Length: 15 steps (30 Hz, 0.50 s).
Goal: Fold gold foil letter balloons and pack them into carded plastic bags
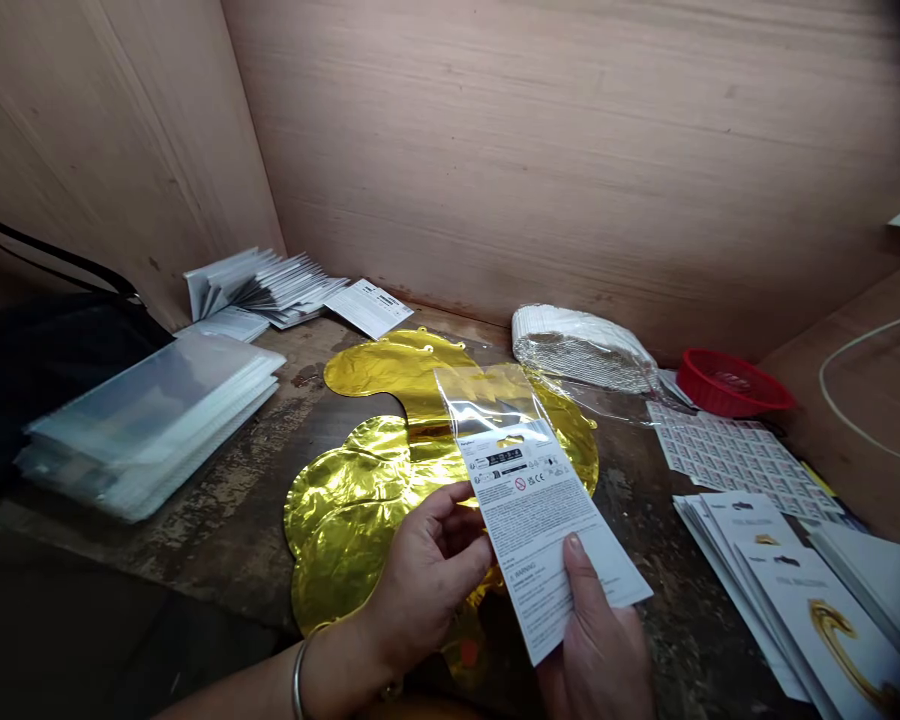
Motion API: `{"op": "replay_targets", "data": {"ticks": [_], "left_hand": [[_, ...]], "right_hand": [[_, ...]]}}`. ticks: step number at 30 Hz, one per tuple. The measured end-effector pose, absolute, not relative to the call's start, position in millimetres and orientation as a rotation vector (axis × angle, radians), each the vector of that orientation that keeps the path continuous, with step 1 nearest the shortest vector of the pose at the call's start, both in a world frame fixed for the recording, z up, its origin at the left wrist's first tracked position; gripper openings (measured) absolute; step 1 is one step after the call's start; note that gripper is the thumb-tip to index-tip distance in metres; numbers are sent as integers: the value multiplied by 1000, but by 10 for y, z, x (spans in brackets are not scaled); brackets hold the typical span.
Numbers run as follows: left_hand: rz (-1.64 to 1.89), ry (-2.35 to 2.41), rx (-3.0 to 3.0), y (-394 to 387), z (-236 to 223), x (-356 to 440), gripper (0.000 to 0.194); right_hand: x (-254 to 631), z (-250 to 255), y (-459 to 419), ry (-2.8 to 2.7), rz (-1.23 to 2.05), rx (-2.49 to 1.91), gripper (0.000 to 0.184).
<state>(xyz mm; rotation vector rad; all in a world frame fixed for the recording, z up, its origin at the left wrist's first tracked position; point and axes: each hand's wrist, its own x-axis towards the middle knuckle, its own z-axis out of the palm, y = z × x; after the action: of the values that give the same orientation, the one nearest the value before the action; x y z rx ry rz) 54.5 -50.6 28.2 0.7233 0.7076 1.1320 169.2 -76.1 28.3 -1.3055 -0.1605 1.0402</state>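
A printed white packaging card [547, 540] with a hang hole and warning text sits tilted in a clear plastic sleeve [491, 400] whose upper end extends past it. My right hand [600, 640] is closed on the card's lower end, thumb on the printed face. At the card's left edge is my left hand [435, 570], its fingers curled and partly hidden behind the card; it appears to grip that edge lightly. Beneath both hands lies a flat gold foil balloon [352, 500] with rounded lobes, partly covered by the card and hands.
Clear plastic sleeves [157, 410] are stacked at left, with folded cards [270, 285] behind. Toward the back right are a wrapped white bundle [581, 345] and a red basket [731, 382]. Sticker sheets [742, 455] and balloon cards [795, 610] lie at right. Wooden walls enclose the table.
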Motion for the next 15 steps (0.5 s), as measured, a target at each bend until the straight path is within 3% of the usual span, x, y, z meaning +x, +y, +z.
{"op": "replay_targets", "data": {"ticks": [5,15], "left_hand": [[1122,678,739,-527,265,574,58],[1108,720,800,-505,321,628,23]], "right_hand": [[1679,255,-764,-156,1054,-1266,68],[1718,241,-767,-112,1136,-1229,67]]}}
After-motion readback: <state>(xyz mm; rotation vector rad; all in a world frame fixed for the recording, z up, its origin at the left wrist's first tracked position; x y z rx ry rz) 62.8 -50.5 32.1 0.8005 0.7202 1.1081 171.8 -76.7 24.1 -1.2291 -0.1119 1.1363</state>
